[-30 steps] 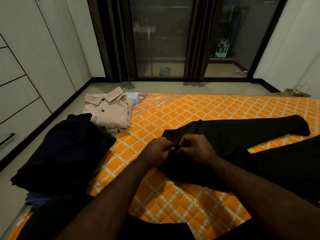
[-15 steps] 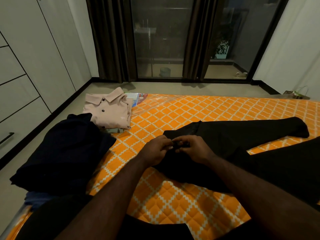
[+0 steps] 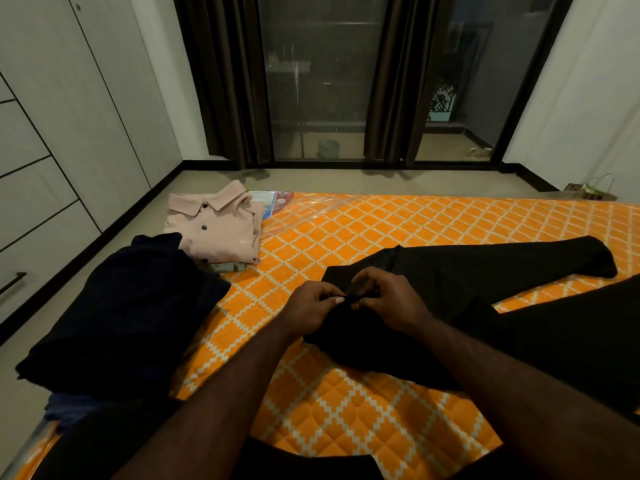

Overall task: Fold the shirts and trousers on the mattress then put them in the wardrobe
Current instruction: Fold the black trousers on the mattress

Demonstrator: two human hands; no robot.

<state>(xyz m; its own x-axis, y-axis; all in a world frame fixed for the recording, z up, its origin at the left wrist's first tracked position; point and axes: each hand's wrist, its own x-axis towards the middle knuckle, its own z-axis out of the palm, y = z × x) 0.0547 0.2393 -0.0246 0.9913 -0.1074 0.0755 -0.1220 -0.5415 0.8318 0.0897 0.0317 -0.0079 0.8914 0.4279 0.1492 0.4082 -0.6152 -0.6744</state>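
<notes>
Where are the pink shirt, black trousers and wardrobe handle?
pink shirt (image 3: 221, 233): head view, on its buttoned front below the collar.
black trousers (image 3: 485, 271): head view, on the farther leg, midway along it.
wardrobe handle (image 3: 14, 282): head view, on the dark bar at the left edge.

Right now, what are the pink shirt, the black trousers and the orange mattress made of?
Pink shirt: seemingly soft woven cloth, matte; it holds flat folds, and its dark buttons look plastic. Black trousers: thin matte fabric, fibre unclear; it drapes and wrinkles loosely. Orange mattress: quilted stitched fabric, apparently under clear glossy plastic, judging by glare and wrinkles near its far edge.
</notes>
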